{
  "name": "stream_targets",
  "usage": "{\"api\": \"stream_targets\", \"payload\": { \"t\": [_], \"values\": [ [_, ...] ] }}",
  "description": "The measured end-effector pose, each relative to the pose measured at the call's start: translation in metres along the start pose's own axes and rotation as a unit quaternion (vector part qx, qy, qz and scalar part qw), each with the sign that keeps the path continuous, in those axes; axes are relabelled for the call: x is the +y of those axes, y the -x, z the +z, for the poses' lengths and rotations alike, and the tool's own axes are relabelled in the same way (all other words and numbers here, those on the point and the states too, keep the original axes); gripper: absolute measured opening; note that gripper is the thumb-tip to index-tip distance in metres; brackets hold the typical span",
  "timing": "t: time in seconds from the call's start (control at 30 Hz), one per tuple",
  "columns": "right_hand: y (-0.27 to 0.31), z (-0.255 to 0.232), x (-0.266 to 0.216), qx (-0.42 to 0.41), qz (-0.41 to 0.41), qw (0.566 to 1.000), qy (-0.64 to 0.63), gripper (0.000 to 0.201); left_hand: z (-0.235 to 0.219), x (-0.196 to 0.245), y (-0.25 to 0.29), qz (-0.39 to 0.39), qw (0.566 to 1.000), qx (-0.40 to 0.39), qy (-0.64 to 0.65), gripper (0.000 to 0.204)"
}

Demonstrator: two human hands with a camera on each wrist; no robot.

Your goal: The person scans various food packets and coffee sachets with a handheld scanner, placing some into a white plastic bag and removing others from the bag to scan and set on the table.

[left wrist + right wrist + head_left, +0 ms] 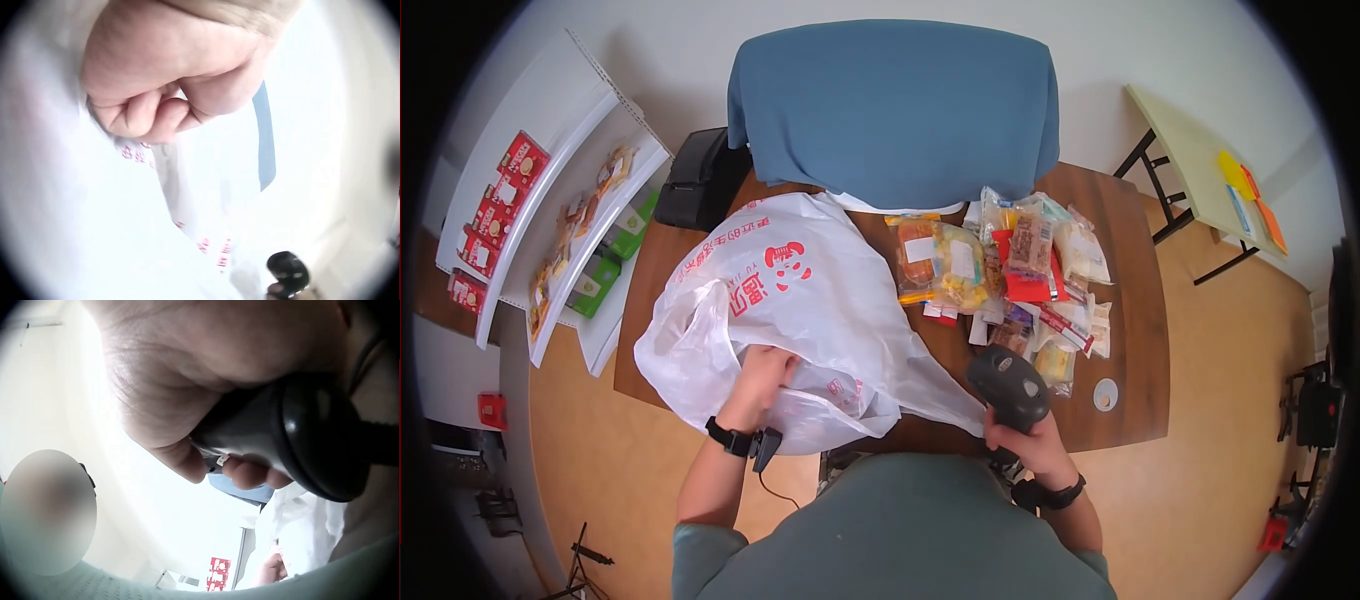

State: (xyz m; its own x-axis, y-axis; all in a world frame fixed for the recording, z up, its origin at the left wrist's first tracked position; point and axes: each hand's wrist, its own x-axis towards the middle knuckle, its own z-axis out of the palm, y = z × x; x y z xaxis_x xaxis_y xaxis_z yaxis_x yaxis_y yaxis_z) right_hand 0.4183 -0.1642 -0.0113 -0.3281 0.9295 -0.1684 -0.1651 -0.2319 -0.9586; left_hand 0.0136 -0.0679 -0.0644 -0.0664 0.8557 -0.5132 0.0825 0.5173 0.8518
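Note:
A white plastic bag (830, 280) with red panda print and lettering is spread over the left part of the table. My left hand (762, 382) grips the bag near its opening, fingers curled tight into the plastic in the left wrist view. Wrapped around the handle of a black barcode scanner (1007, 384) is my right hand (1030, 442), and the scanner's head points away from me. A twisted strip of the bag stretches across to the right hand. The contents of the bag are hidden.
Several packaged breads and snacks (1030, 245) lie heaped at the table's right, with a round white sticker (1105, 394) nearby. A chair under a blue cloth (895, 110) stands behind the table (1135, 300). Shelves (550, 220) with red boxes stand left; a folding table (1190, 160) stands right.

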Motion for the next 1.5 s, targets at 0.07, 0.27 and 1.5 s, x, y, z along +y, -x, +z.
{"api": "stream_targets", "payload": {
  "t": [0.07,0.27,1.5],
  "values": [
    [0.002,0.001,-0.001,0.016,0.0,1.0,-0.023,0.041,-0.02,-0.033,-0.046,0.136,0.97,0.058,-0.191,0.022],
    [0.01,-0.002,-0.004,0.038,-0.009,0.998,-0.048,0.041,-0.033,-0.011,-0.072,0.373,0.791,0.17,-0.454,0.041],
    [0.009,-0.017,0.009,0.018,-0.01,0.998,-0.056,0.042,0.049,0.061,0.012,0.458,0.737,-0.02,-0.497,0.046]
  ]
}}
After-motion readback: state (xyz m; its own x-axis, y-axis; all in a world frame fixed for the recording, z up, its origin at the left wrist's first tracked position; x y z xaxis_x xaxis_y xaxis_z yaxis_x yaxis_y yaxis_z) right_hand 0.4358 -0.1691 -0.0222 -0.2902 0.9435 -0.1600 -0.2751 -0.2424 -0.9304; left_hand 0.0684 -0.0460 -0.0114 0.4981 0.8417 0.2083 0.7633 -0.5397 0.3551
